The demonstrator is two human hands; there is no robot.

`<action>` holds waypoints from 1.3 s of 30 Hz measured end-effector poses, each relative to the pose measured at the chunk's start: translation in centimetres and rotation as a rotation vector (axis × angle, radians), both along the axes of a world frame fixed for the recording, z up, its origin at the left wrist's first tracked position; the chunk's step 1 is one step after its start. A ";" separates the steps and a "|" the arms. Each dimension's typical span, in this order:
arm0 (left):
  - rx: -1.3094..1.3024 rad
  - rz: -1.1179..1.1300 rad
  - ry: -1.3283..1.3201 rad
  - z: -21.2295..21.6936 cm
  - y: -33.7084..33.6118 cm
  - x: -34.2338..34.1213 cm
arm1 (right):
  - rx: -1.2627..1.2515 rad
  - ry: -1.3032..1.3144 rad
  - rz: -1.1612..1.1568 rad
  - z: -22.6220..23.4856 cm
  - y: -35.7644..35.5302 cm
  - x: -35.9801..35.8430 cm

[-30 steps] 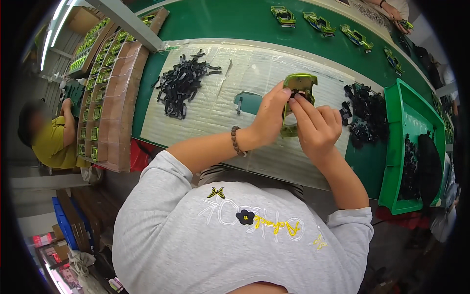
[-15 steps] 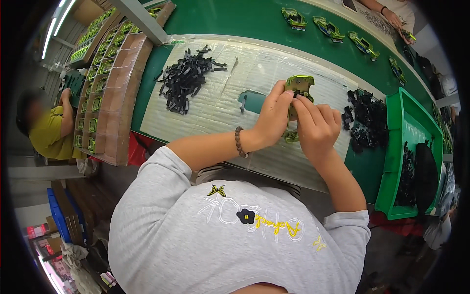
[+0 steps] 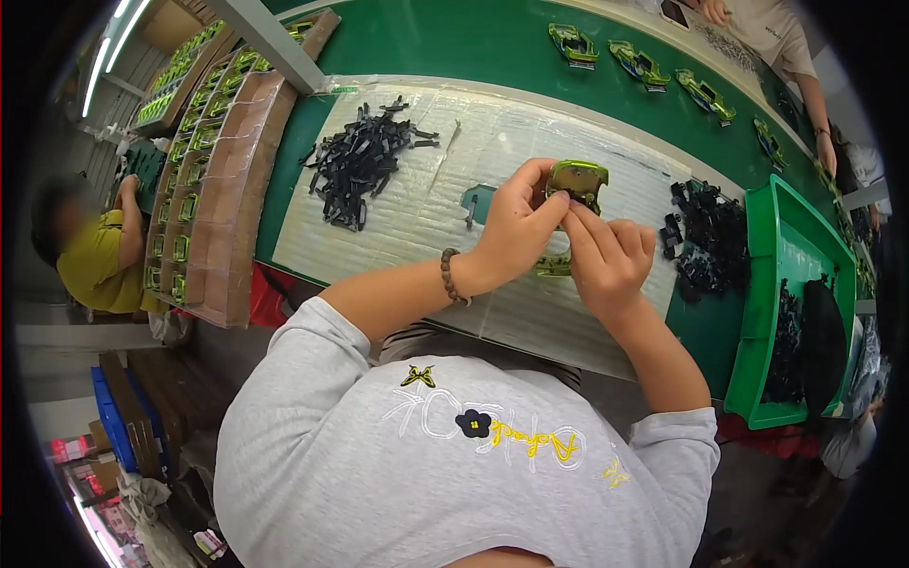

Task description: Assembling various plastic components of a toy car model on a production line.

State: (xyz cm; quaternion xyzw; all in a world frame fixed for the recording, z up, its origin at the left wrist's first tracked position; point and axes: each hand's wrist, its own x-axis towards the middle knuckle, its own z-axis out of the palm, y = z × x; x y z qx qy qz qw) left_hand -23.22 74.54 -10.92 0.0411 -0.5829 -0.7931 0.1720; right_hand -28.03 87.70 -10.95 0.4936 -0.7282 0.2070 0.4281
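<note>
Above the pale mat [image 3: 417, 232], my left hand [image 3: 516, 227] grips a shiny green plastic shell [image 3: 579, 178] with a brownish inner face. My right hand [image 3: 611, 260] has its fingers pinched together against the inside of the shell, meeting my left thumb. What lies under those fingertips is hidden; a bit of dark material shows beside them. The lower end of the shell [image 3: 554, 265] shows below, between my hands. A heap of black plastic clips [image 3: 355, 166] lies to the left on the mat. To the right is a pile of darker black parts [image 3: 710, 237].
A green crate [image 3: 762, 312] with black parts stands at the right. Several green shells [image 3: 636, 64] lie along the green belt [image 3: 454, 43] beyond the mat. A divided carton [image 3: 232, 204] of green shells sits at left, near a metal post [image 3: 270, 43]. Co-workers are at far left and far right.
The shell in my hands has tilted and dropped slightly, with my fingers now covering more of its inside. The co-worker at far right has drawn a hand back from the belt.
</note>
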 end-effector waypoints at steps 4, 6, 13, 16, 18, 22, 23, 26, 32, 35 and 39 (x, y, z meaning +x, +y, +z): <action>0.034 0.012 -0.020 0.0 0.2 0.0 | -0.016 0.012 -0.003 0.0 0.0 0.1; 0.038 0.004 -0.016 -0.4 0.2 0.0 | -0.004 -0.005 -0.011 0.1 -0.1 0.2; 0.130 -0.048 -0.010 -0.6 0.2 -0.1 | 0.057 -0.029 0.010 0.3 0.0 -0.1; 0.118 -0.064 0.002 -0.3 0.3 0.1 | 0.063 -0.037 -0.010 0.5 0.1 0.0; 0.131 -0.073 -0.007 -0.1 0.3 0.0 | 0.061 -0.037 -0.018 0.6 0.2 0.0; 0.141 -0.125 -0.014 0.3 0.2 0.0 | 0.075 -0.053 -0.022 0.5 0.4 -0.2; 0.139 -0.126 -0.016 0.4 0.4 0.0 | 0.063 -0.056 -0.038 0.5 0.4 -0.2; 0.199 -0.120 -0.010 0.3 0.5 0.3 | 0.037 -0.061 -0.036 0.3 0.1 0.1; 0.059 -0.039 -0.013 -0.4 0.5 0.4 | 0.030 -0.056 -0.012 0.1 0.1 0.1; -0.020 -0.038 -0.040 -0.8 0.4 0.1 | 0.055 -0.056 0.007 0.2 0.1 -0.1; 0.022 -0.043 -0.050 -0.8 0.5 0.0 | 0.060 -0.076 0.015 0.2 0.1 0.0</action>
